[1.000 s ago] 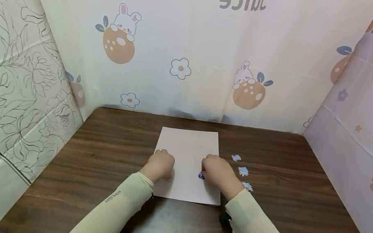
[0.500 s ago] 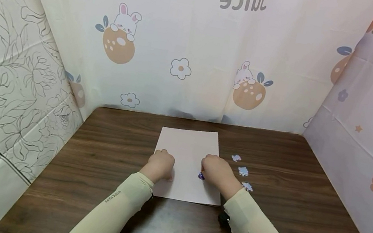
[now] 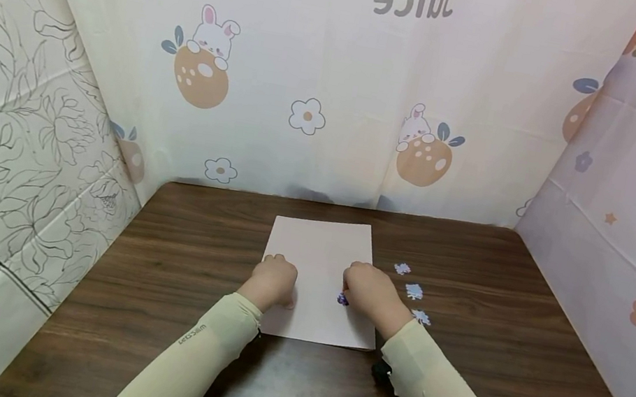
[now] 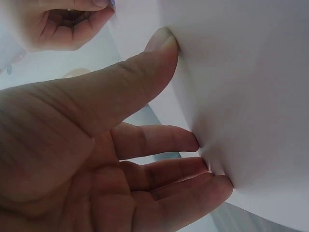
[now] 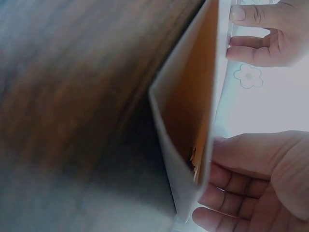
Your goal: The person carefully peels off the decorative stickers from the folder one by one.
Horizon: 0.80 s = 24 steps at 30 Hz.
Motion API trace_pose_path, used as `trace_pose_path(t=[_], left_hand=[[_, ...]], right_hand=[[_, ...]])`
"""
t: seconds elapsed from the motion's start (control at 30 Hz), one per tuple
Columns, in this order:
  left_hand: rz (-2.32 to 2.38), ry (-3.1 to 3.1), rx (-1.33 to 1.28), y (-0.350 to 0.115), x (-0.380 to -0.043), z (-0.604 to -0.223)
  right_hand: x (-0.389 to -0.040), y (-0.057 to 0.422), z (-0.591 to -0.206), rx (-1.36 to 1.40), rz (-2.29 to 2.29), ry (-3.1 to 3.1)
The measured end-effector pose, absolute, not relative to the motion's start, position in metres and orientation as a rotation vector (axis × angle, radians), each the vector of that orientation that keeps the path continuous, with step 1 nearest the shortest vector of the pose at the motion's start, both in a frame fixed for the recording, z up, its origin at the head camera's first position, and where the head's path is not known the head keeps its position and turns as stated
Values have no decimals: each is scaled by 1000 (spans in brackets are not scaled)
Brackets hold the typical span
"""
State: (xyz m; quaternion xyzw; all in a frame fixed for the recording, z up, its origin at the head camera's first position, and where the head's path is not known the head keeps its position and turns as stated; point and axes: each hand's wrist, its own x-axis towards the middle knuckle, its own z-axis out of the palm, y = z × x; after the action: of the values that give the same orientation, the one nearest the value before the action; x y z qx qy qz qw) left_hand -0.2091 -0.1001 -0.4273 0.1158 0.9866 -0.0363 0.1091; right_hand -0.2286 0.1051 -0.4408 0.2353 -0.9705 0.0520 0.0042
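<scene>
A folded white card (image 3: 319,245) lies on the wooden table, its near edge gaping with an orange-brown inside in the right wrist view. My left hand (image 3: 274,283) presses the card's left part with thumb and fingertips, the fingers fairly straight in the left wrist view. Over the card's right part, my right hand (image 3: 374,296) has its fingers curled and pinches a small purple sticker-like piece (image 3: 343,299) against the surface. Its bluish edge peeks out at the fingertips in the left wrist view; the rest is hidden.
Three small pale-blue jagged pieces lie in a row right of the card: a far one (image 3: 402,269), a middle one (image 3: 414,291) and a near one (image 3: 421,317) beside the right wrist. Printed curtains (image 3: 352,77) enclose the table (image 3: 211,222) at the back and sides.
</scene>
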Motion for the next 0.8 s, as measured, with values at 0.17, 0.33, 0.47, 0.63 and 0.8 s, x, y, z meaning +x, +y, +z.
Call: trace_pose_path(t=[0.17, 0.33, 0.47, 0.63, 0.8], left_hand=[[-115, 2902, 354, -101, -210, -428], [-129, 2903, 355, -101, -210, -428], [-127, 2905, 352, -101, -210, -427], [-111, 2908, 348, -101, -209, -428], [-108, 2908, 342, -101, -209, -427]], right_hand=[[-229, 104, -441, 731, 168, -3052], [-229, 103, -441, 726, 169, -3054], [-230, 103, -442, 724, 168, -3056], [-230, 103, -442, 721, 169, -3059], [-230, 103, -441, 723, 183, -3063]])
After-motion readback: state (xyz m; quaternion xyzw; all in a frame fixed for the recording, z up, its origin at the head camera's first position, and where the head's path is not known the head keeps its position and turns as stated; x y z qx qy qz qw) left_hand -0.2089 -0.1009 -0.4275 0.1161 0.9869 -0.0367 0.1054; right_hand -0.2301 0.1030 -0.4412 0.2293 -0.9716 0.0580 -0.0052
